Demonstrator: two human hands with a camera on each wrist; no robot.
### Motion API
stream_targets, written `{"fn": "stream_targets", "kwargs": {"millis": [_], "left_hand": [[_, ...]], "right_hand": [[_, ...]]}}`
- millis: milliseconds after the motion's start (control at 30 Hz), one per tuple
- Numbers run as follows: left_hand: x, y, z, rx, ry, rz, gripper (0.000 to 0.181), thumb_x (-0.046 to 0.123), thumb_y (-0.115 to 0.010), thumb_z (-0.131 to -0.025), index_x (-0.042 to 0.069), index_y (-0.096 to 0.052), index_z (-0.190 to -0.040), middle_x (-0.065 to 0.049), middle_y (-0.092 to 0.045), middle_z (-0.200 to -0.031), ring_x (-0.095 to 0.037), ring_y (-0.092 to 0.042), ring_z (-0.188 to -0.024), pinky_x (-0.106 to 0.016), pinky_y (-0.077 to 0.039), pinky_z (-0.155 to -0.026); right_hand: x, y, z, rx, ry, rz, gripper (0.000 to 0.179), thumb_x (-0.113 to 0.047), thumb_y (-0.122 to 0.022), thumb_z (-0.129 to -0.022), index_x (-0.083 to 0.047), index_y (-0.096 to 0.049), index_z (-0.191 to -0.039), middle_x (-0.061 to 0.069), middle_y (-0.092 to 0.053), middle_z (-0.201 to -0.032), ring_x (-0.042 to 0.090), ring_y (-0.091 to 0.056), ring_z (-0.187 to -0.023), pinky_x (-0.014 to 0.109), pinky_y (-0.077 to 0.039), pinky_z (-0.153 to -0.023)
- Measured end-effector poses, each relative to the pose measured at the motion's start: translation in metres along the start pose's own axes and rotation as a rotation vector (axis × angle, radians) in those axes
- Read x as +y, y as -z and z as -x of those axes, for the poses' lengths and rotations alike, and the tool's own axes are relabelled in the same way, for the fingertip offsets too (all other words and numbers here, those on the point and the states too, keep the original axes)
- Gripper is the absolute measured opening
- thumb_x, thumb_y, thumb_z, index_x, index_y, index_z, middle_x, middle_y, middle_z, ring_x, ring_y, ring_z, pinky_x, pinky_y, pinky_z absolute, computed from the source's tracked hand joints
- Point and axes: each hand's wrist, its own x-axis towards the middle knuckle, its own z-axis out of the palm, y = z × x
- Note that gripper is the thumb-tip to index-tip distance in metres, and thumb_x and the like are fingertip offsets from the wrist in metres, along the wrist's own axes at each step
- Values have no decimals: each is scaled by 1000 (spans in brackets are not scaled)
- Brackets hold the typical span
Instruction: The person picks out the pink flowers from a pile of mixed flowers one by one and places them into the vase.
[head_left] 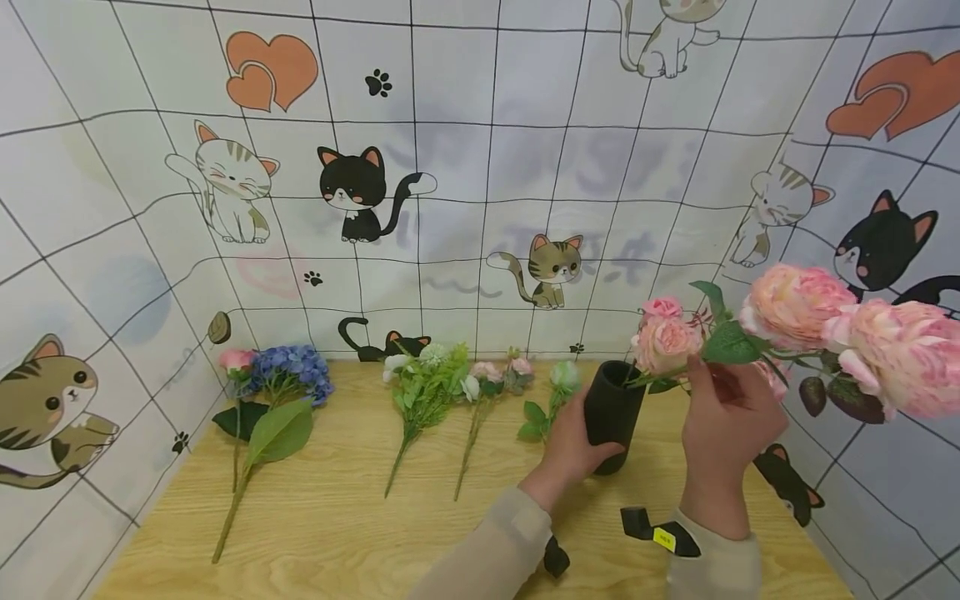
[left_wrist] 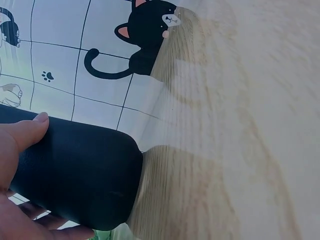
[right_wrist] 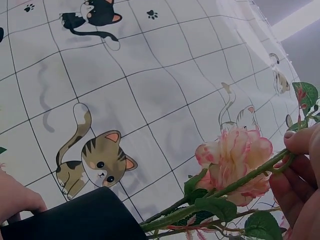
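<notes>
Holds the black vase [head_left: 609, 421], slightly tilted, at the right side of the table [head_left: 360, 533] in the left grip [head_left: 572, 446]; pinches, in the right grip [head_left: 731, 417], a stem [right_wrist: 250, 175] apparently leading inside the rim [head_left: 619, 367]. Could tip the vase through the rightward weight of large blooms [head_left: 900, 358], or snag leaves [right_wrist: 216, 207] on the rim by pushing down carelessly.

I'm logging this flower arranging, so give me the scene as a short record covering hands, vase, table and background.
Left hand: grips the black vase
Right hand: pinches a green stem
Vase contents: stems at its mouth, pink flowers spreading right in the head view
Table: wood-grained; blue flower cluster on the left, green-and-white spray nearer the middle
Backdrop: white grid with cats, hearts, paw prints
</notes>
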Motion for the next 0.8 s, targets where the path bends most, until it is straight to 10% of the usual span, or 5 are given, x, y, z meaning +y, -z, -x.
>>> {"fn": "stream_targets", "kwargs": {"millis": [800], "left_hand": [[-3,-2,6,18,4,-104,100,50,-85,-90,20,-28,-167,-7,-52,-159,-22,-56,-141,-41,-51,-113]], "right_hand": [[16,-9,13,-138,-98,198,12,0,-85,-87,7,-82,-97,-36,-65,-79,-14,-63,-72,9,-49,-69]]}}
